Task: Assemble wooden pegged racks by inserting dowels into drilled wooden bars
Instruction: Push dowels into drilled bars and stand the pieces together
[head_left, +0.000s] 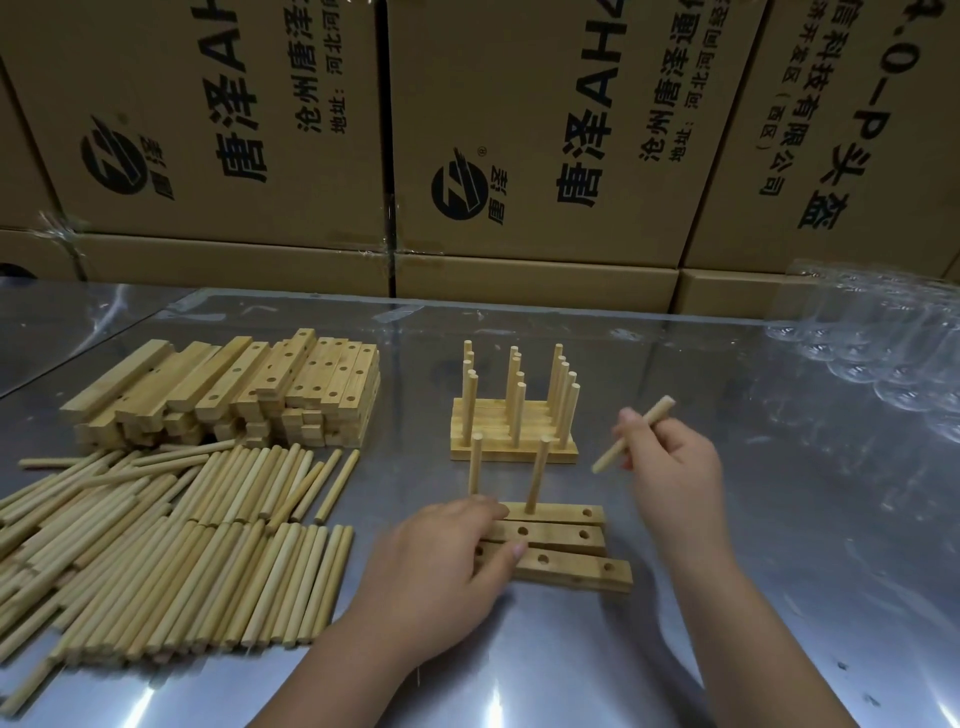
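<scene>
Three drilled wooden bars (566, 551) lie side by side on the metal table in front of me. The rear bar has two dowels (536, 475) standing upright in its left and middle holes; its right hole is empty. My left hand (441, 561) grips the left ends of the bars, fingers curled over them. My right hand (675, 467) pinches a single loose dowel (634, 434), tilted, above and to the right of the bars. Behind them stands a group of finished racks (514, 415) with upright pegs.
A stack of drilled bars (234, 389) sits at the left, with a large heap of loose dowels (171, 545) in front of it. Cardboard boxes (467, 145) wall off the back. Clear plastic packaging (883, 343) lies at the right rear.
</scene>
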